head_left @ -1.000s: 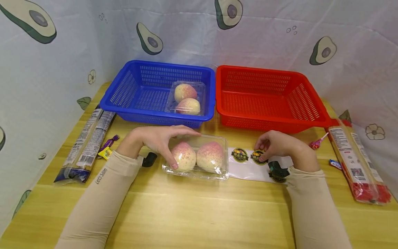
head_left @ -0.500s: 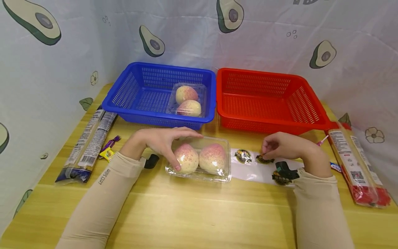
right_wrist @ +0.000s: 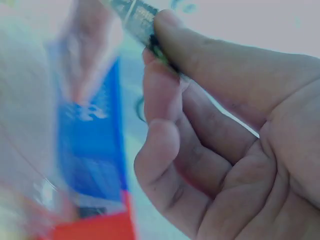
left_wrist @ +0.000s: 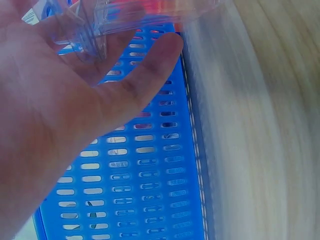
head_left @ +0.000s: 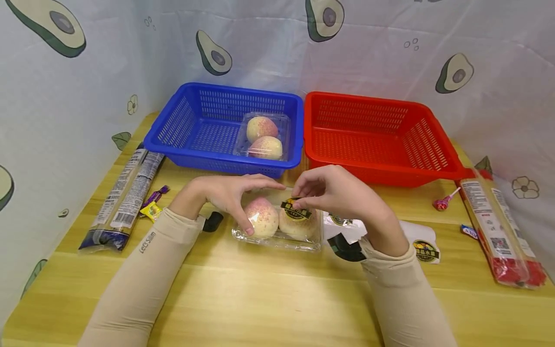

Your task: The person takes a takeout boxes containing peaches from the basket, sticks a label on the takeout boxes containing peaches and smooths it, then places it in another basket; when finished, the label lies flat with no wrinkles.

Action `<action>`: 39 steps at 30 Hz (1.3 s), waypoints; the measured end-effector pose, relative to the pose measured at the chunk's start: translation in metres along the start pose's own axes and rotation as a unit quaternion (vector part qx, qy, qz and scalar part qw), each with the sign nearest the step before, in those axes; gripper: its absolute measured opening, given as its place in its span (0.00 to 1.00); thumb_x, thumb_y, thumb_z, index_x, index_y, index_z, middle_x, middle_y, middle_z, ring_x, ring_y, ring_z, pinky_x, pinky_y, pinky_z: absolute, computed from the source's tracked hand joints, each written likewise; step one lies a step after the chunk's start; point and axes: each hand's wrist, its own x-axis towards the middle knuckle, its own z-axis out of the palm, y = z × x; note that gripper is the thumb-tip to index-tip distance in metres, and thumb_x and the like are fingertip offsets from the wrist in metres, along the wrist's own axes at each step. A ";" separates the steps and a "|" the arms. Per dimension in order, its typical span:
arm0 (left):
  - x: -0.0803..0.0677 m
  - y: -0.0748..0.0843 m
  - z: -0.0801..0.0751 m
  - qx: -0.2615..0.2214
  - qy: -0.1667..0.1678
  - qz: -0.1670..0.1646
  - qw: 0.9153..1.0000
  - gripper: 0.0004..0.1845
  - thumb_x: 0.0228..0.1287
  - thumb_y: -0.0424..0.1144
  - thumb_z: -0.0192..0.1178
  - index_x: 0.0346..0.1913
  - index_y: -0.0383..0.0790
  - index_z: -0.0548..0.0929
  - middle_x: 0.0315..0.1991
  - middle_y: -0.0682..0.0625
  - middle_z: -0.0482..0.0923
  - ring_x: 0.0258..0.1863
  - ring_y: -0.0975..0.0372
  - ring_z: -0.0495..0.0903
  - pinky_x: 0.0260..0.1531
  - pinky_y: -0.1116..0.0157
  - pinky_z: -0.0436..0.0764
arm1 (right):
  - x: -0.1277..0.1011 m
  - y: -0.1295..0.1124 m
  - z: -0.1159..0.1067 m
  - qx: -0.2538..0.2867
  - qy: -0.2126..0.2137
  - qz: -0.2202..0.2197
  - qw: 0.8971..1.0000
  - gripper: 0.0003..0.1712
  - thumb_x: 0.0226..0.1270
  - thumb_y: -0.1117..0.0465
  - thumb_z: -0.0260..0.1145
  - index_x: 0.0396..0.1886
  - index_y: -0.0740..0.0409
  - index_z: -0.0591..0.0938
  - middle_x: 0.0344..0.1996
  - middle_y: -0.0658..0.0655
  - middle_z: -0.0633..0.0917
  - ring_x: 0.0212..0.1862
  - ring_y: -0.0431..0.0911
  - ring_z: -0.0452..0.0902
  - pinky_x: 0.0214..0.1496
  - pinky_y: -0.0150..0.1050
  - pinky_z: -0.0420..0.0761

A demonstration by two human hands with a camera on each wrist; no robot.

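A clear plastic box [head_left: 277,243] holds two pink-and-cream peaches [head_left: 262,219] at mid-table in the head view. My left hand [head_left: 227,195] grips its left end, thumb at the front and fingers along the back edge. Clear plastic [left_wrist: 125,22] also shows by that hand in the left wrist view. Above the right-hand peach, my right hand [head_left: 342,193] pinches a black-and-gold round label sticker [head_left: 296,210] between thumb and forefinger. The sticker [right_wrist: 137,22] is partly cut off in the right wrist view. Whether it touches the lid cannot be told.
A white sticker sheet [head_left: 418,231] lies partly under the right forearm. Behind stand a blue basket [head_left: 217,161] with another box of peaches [head_left: 264,137], and a red basket [head_left: 373,173]. Noodle packs [head_left: 125,202] [head_left: 498,231], small candies [head_left: 151,209] and a lollipop [head_left: 441,202] lie at the sides.
My right hand has peeled a label sticker off the sheet and carried it left, over the box of peaches. The left hand has kept its grip on the box.
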 end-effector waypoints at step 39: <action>-0.002 0.001 -0.001 0.028 -0.008 -0.037 0.999 0.61 0.43 0.53 0.83 0.79 0.53 0.58 0.77 0.55 0.52 0.74 0.60 0.50 0.71 0.49 0.57 | 0.015 0.023 0.017 -0.057 -0.071 -0.024 0.996 0.15 0.58 0.60 0.78 0.46 0.48 0.91 0.40 0.53 0.79 0.43 0.51 0.72 0.39 0.41 0.75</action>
